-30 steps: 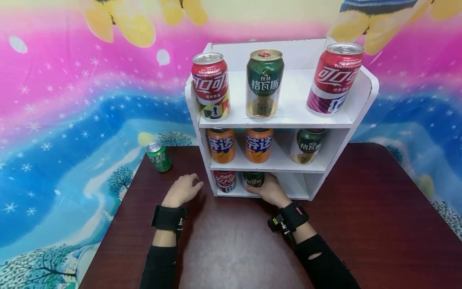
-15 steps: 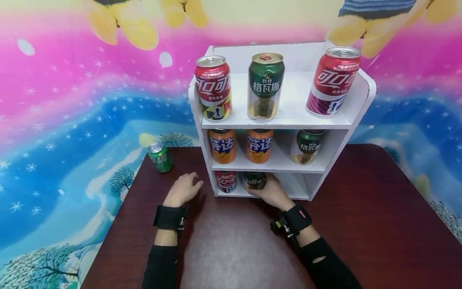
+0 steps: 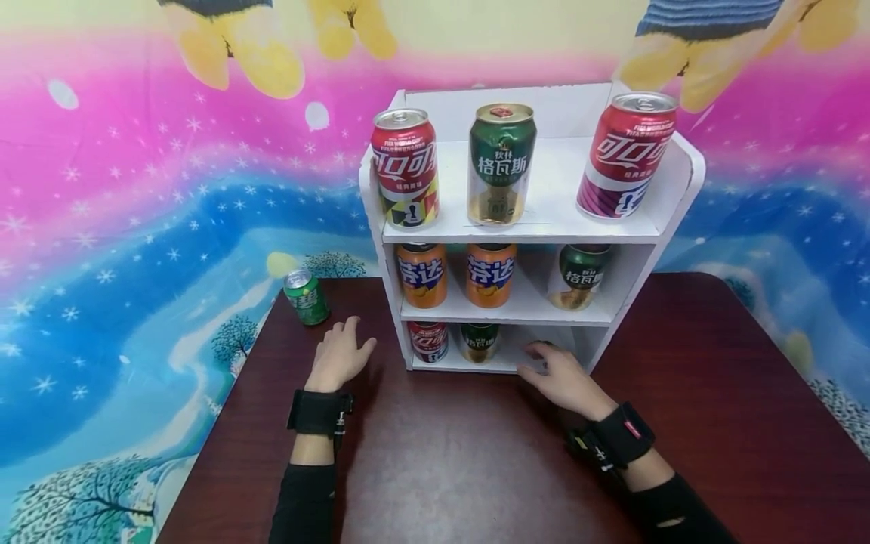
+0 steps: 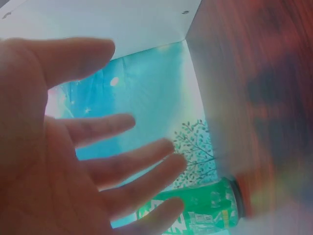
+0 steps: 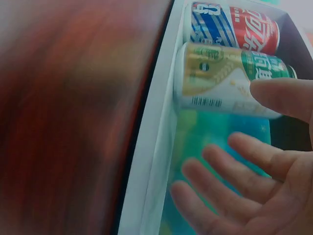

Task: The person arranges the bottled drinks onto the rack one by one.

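Observation:
On the bottom level of the white shelf (image 3: pixel 557 234), a green-and-gold drink can (image 3: pixel 479 342) stands upright beside a red cola can (image 3: pixel 428 342). My right hand (image 3: pixel 560 378) is just right of the green-and-gold can, at the shelf's front edge, fingers spread and holding nothing. The right wrist view shows a gap between that can (image 5: pixel 220 81) and most of the fingers (image 5: pixel 220 181). Left of the shelf, my left hand (image 3: pixel 338 357) hovers near the table with its fingers apart. A green soda can (image 3: pixel 306 298) stands beyond it, not touched.
Two orange soda cans (image 3: pixel 422 276) and another green-and-gold can (image 3: pixel 578 277) stand on the middle level. On top are two red cola cans (image 3: pixel 405 168) and a green-and-gold can (image 3: pixel 501 164). The dark wooden table (image 3: pixel 448 461) meets a patterned backdrop (image 3: pixel 170 227).
My right hand has let go of the green-and-gold can on the bottom level and moved right, away from it. My left hand's fingers have straightened slightly.

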A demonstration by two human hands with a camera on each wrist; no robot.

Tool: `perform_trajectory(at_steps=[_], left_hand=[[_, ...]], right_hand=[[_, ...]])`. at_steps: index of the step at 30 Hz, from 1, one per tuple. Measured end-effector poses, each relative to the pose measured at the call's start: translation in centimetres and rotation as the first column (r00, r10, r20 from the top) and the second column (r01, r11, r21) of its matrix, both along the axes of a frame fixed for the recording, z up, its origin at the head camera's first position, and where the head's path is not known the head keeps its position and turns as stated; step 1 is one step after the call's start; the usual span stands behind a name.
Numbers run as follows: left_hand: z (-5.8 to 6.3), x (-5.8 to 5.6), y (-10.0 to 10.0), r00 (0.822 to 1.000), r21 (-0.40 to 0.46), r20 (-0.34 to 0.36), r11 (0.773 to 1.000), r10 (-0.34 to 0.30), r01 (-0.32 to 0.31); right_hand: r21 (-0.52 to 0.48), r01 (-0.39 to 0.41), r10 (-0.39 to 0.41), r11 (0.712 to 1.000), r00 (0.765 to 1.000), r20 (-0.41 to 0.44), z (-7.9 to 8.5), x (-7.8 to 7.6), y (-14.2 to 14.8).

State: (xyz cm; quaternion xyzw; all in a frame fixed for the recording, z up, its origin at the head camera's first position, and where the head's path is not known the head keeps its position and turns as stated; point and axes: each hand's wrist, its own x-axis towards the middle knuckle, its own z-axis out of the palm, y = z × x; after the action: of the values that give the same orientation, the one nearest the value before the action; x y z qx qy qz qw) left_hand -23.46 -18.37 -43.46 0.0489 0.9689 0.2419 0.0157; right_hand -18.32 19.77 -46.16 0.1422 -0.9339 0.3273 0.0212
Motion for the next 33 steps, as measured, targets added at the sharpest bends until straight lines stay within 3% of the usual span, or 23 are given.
perform_trajectory(at_steps=[8,12,15,18,22,28,33], left_hand=[[-1.0,-0.5,-2.0,0.997,-0.044,-0.01,0.997,0.071,-0.071],[-1.3,-1.2,-3.6,0.986,-0.058,0.013,0.984,0.169,-0.167],[-1.4,-2.2,-4.7,0.963,-0.037,0.015,0.963,0.267,-0.267],[-1.7,-3.3,-5.7,0.93,0.035,-0.003,0.93,0.367,-0.367],[-2.2,-5.1,-6.7,0.9,0.174,0.002,0.886,0.437,-0.431],[-2.9,-7.5,-7.6,0.886,0.403,-0.026,0.816,0.462,-0.414],[-3.7,-8.8,-7.5,0.874,0.603,-0.033,0.707,0.484,-0.369]], right_hand=[[0.007,-0.039,0.039,0.999,0.999,0.019,-0.7,2.9,3.8],[0.001,-0.017,0.017,1.0,0.999,0.032,-1.0,4.1,5.5],[0.017,0.005,-0.005,1.0,0.999,0.041,-1.1,4.8,6.5],[0.041,0.023,-0.025,0.999,0.998,0.056,-1.1,5.2,7.5],[0.053,0.058,-0.062,0.997,0.995,0.075,-1.1,5.9,8.7],[0.061,0.1,-0.107,0.993,0.987,0.119,-1.2,6.7,9.9],[0.067,0.115,-0.123,0.991,0.984,0.129,-1.3,7.1,10.5]])
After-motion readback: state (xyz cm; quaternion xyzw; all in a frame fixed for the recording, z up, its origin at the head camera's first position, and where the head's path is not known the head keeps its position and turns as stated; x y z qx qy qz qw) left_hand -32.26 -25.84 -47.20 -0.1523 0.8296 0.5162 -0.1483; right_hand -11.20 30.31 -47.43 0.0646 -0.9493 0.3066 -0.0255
